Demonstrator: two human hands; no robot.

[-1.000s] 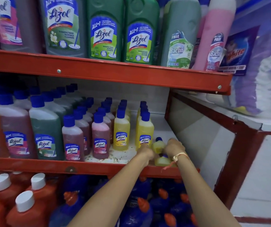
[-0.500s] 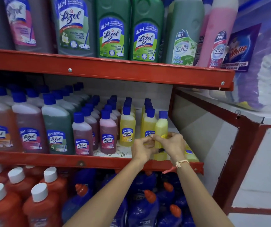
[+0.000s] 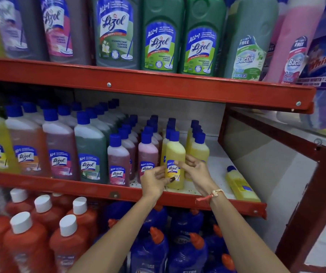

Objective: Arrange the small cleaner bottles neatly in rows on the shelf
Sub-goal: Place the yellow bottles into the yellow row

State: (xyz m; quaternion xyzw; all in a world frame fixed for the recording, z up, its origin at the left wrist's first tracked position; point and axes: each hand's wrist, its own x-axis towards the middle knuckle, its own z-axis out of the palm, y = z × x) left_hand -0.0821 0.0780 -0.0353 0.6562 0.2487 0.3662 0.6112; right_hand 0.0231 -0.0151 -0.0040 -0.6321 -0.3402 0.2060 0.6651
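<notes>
A small yellow cleaner bottle (image 3: 175, 154) with a blue cap stands upright at the front of the middle shelf (image 3: 69, 184). My left hand (image 3: 153, 181) cups its lower left side, thumb on the label. My right hand (image 3: 196, 172) holds its right side, fingers in front of and behind it. It stands in front of one yellow row, and a second yellow row (image 3: 199, 147) runs just to the right. Rows of small pink bottles (image 3: 118, 162) stand to the left. Another small yellow bottle (image 3: 241, 184) lies on its side at the shelf's right end.
Larger blue-capped bottles (image 3: 59, 146) fill the shelf's left part. Big cleaner bottles (image 3: 162, 36) stand on the shelf above, its red edge (image 3: 158, 85) overhanging. Below are orange bottles (image 3: 26, 243) and blue bottles (image 3: 185, 251). A red frame post (image 3: 304, 213) bounds the right.
Both hands lifted one yellow bottle from lying at the shelf's front right, stood it upright and shifted it left to the front of the yellow row. The camera moved closer.
</notes>
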